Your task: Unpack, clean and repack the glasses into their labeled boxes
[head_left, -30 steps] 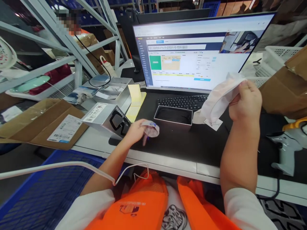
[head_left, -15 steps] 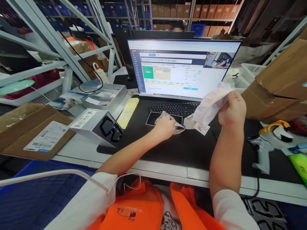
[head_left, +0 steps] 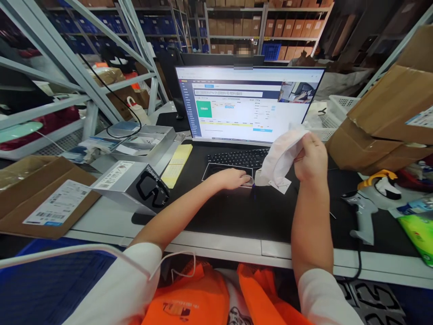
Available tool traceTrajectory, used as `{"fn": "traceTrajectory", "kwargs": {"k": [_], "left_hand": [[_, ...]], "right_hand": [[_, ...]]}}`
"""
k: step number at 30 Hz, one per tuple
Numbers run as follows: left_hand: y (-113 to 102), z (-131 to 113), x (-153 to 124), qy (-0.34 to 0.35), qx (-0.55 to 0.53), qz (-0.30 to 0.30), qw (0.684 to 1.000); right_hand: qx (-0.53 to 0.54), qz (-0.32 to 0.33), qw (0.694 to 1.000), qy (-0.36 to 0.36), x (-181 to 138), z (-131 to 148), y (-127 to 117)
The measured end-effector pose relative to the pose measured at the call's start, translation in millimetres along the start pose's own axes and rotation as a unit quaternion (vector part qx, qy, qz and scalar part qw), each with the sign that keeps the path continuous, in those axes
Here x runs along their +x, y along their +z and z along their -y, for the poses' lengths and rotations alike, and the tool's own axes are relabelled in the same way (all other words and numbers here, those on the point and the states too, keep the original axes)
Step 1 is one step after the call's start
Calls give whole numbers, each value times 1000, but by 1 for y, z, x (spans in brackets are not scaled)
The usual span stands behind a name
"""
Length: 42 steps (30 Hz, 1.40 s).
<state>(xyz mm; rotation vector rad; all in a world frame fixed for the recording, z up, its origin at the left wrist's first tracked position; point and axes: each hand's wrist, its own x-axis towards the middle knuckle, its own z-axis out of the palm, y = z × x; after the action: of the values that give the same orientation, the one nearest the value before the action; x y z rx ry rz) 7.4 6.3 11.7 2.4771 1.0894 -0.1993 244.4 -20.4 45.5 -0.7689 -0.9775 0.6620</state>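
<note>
While our right hand pinches white pouch by upper end, it hangs slanting down-left toward black tray; our left hand lies palm-down on tray, just beside pouch tip, grip can't tell.

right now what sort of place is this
Probably a warehouse packing station: racks of cartons behind the monitor, a barcode scanner on the desk, and the right hand holding a white pouch.

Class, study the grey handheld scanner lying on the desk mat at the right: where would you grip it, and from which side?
Take the scanner by its grey handle, from above at the near side: it lies flat, handle pointing toward the desk edge, with bare mat around it.
</note>
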Motion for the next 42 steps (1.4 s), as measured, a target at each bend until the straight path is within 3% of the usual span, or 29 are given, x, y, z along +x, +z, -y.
{"fn": "traceTrajectory", "kwargs": {"k": [3,5,6,9,12,19,24,33,39,42], "left_hand": [[2,-6,-24,-25,-41,-181,982],[7,-4,-34,26,-155,-281,947],[10,0,-35,57,-225,-294,927],[20,17,-27,91,-383,-275,877],[26,35,-18,73,-423,-291,855],[17,66,-23,63,-413,-292,860],[9,82,-28,36,-374,-327,867],[-8,87,-41,36,-318,-322,891],[-14,91,-47,38,-288,-315,903],[-13,90,-50,44,-282,-307,908]], "right_hand": [[-47,45,998,24,-12,-8,17],[-58,59,996,36,-24,-15,33],[-57,61,996,40,-30,-19,41],[-33,71,995,58,-44,-26,61],[-30,68,996,52,-47,-24,66],[-191,85,977,-32,-33,-10,50],[-229,194,949,-93,-33,2,46],[-294,191,934,-58,-37,5,50],[-242,195,950,38,-37,0,49],[-278,211,936,39,-36,-3,48]]}}
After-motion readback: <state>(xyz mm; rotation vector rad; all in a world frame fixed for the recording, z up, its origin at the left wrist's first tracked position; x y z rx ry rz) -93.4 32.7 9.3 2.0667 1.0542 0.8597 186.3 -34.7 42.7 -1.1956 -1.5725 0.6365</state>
